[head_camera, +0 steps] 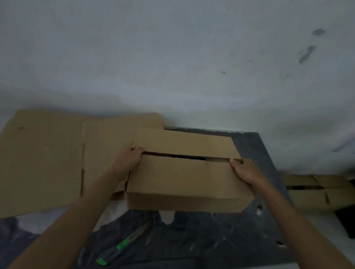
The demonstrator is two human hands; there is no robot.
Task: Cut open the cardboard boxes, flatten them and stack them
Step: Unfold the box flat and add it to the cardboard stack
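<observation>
Nearest, a utility knife with green markings lies untouched on the dark sheet, on the camera's side of the cardboard box and a little to its left. Beyond the knife, both forearms reach in to the box, which sits over the far half of the sheet. Whether it rests there or is lifted slightly I cannot tell. The left hand wraps the box's left end, its grip curled so the fingertips hook onto the top at the end of the centre seam. The right hand does much the same at the right end, thumb tip at the seam, fingers bent over the edge. The seam shows as a dark slit between the two top flaps, so they look already parted.

Judging by its plain corrugated walls and the light two-handed hold, the box is probably empty and light. It should be stiff across its panels and weak at the creases, with a dry skin that will not slip. For opening, the best hold seems to be the flap edges at the slit, near the ends where the board buckles least. For carrying, the end walls would serve.

Left of the box and partly behind it lies flattened cardboard. Well to the box's right sits another box, not yet flattened. Behind the box rises a pale wall.
</observation>
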